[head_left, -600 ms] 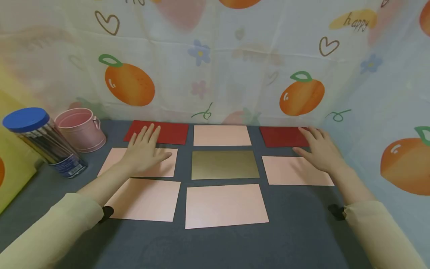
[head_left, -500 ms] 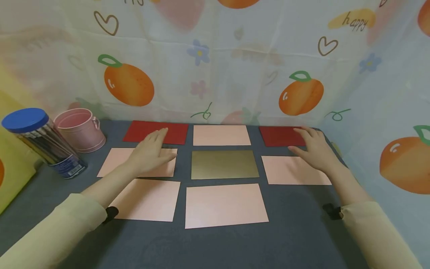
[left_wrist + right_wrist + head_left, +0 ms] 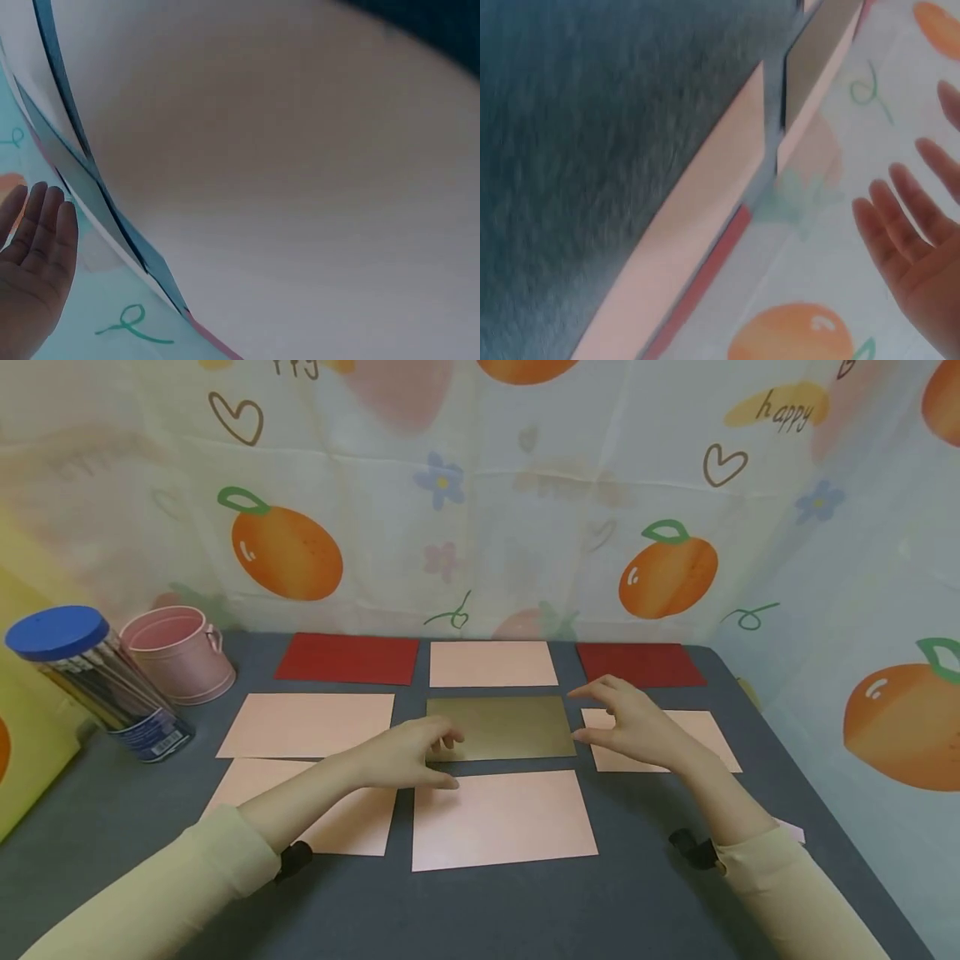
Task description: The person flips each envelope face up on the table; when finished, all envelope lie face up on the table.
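Note:
Flat rectangular paper cards lie in rows. At the centre is a gold card (image 3: 517, 722); my left hand (image 3: 405, 753) hovers over its left edge, thumb above the front middle pink card (image 3: 510, 827). My right hand (image 3: 633, 725) is over the right pink card (image 3: 697, 735), its fingertips pointing towards the gold card's right edge. Both hands hold nothing. In the left wrist view the left fingers (image 3: 46, 225) are extended; the right fingers (image 3: 900, 225) are spread in the right wrist view. A red card (image 3: 348, 658) lies back left, another red card (image 3: 645, 664) back right.
More pink cards lie at the back middle (image 3: 493, 663), the left (image 3: 300, 725) and the front left (image 3: 352, 827). A blue-lidded jar (image 3: 97, 681) of thin sticks and a pink bucket (image 3: 180, 660) stand far left. A fruit-print cloth (image 3: 525, 527) hangs behind the table (image 3: 510, 918).
Both hands have moved inward and nearer: the left from the back-left red card to the gold card, the right from the back-right red card towards the middle. The cards have stayed in place.

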{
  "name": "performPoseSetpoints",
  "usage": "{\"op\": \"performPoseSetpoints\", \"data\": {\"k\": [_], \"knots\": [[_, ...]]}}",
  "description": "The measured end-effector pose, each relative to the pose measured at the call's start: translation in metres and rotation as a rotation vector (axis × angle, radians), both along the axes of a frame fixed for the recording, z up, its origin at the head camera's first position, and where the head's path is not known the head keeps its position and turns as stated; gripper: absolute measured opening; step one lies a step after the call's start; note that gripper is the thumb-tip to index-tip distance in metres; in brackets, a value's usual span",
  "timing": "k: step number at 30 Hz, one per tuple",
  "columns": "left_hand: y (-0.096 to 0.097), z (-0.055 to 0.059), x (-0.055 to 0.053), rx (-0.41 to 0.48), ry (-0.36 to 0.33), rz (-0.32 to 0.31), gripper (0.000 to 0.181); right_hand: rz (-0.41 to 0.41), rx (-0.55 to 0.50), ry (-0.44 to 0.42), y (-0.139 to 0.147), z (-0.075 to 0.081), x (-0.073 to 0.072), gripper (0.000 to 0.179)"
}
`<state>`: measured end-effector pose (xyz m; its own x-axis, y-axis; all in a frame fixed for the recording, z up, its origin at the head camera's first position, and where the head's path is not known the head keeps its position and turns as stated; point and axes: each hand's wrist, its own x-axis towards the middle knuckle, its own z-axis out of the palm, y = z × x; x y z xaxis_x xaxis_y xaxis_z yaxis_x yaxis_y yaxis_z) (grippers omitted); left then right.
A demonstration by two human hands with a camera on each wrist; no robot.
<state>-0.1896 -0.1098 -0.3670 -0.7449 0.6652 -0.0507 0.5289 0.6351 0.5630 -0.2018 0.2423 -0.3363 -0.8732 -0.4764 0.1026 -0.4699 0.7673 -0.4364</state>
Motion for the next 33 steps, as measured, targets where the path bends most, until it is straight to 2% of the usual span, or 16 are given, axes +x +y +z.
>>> {"op": "performPoseSetpoints", "data": {"k": [7,10,15,23,33], "knots": [[0.005,-0.008,0.006,-0.032,-0.026,-0.03,0.063,0.06,-0.051,-0.114,-0.011,-0.013,0.007,0.054],[0.005,-0.012,0.008,-0.06,-0.026,-0.041,0.067,0.107,-0.026,-0.173,-0.015,-0.022,0.007,0.056],[0.005,-0.019,0.011,-0.124,-0.064,-0.052,0.07,0.182,0.029,-0.245,-0.021,-0.037,0.007,0.062],[0.004,-0.021,0.01,-0.148,-0.074,-0.062,0.061,0.228,0.066,-0.231,-0.023,-0.041,0.006,0.061],[0.007,-0.02,0.009,-0.177,-0.091,-0.025,0.06,0.209,0.102,-0.253,-0.022,-0.049,0.005,0.051]]}}
